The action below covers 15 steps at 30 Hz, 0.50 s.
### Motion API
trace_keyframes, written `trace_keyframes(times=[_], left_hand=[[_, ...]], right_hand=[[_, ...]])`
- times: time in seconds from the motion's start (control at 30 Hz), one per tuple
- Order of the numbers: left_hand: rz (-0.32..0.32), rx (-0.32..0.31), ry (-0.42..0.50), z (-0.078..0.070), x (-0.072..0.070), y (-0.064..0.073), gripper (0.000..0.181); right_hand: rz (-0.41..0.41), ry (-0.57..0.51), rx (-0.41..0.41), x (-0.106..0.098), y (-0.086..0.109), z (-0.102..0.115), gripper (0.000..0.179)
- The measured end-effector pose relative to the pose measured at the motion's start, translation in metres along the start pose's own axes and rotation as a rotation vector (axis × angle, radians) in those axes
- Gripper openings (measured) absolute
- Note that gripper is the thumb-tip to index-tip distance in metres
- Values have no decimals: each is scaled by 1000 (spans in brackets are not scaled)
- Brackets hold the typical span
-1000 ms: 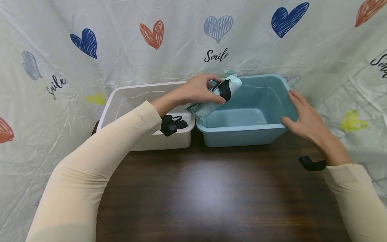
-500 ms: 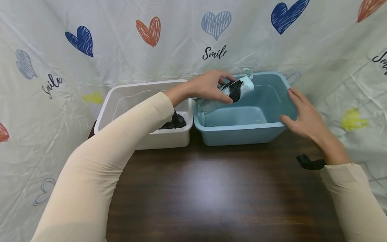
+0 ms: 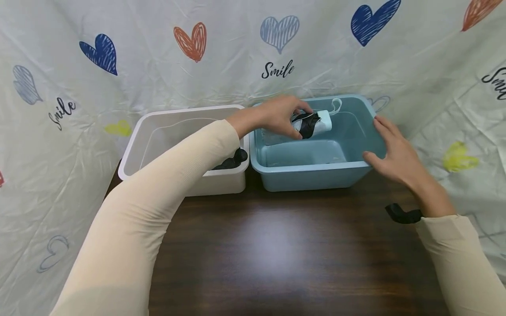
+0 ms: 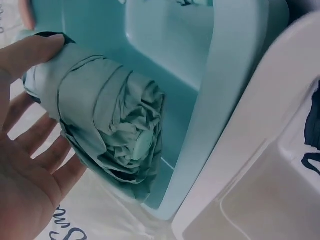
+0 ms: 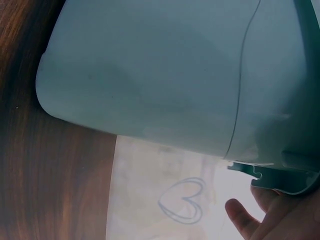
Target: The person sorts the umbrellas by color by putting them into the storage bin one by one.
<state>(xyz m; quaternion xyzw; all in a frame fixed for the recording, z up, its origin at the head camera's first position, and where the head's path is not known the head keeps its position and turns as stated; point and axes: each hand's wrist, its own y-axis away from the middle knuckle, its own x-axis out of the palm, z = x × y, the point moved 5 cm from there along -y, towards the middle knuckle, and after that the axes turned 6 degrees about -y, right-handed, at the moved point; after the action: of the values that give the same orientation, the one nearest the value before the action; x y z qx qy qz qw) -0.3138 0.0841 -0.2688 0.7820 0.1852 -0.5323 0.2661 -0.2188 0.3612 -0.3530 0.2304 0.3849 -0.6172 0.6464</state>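
My left hand (image 3: 278, 116) grips a rolled-up folding umbrella (image 3: 323, 122), pale blue-green with a black band and a white wrist loop. It lies tilted inside the mouth of the blue bin (image 3: 312, 166). In the left wrist view the umbrella's gathered cloth end (image 4: 135, 135) faces the camera, with thumb and fingers on opposite sides. My right hand (image 3: 397, 153) holds the blue bin's right rim near the front corner. From the right wrist, the bin's outer wall (image 5: 150, 75) fills most of the view, and a few fingers (image 5: 242, 217) show by the rim.
A white bin (image 3: 221, 186) stands against the blue one on the left, holding a black item (image 3: 233, 160) partly hidden by my sleeve. Both bins rest on a dark wooden table (image 3: 276, 254). Behind hangs a white cloth (image 3: 233, 79) printed with hearts.
My left hand has carried the umbrella rightward from above the gap between the bins and lowered it into the blue bin. The right hand stays on the rim.
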Motion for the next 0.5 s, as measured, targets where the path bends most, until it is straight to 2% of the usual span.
trace_keyframes(times=[0.13,0.3,0.4,0.5], left_hand=[[22,1,-3,-2,-2,1,66],[-8,-2,-4,-4,-7,8,60],[-50,-11,10,3,-9,19,58],[-90,-33,41,14,-8,38,56]], right_hand=[[9,-6,-3,1,1,2,89],[13,-19,-12,1,2,2,87],[14,-17,-11,1,1,1,88],[16,-11,-10,1,0,0,88]])
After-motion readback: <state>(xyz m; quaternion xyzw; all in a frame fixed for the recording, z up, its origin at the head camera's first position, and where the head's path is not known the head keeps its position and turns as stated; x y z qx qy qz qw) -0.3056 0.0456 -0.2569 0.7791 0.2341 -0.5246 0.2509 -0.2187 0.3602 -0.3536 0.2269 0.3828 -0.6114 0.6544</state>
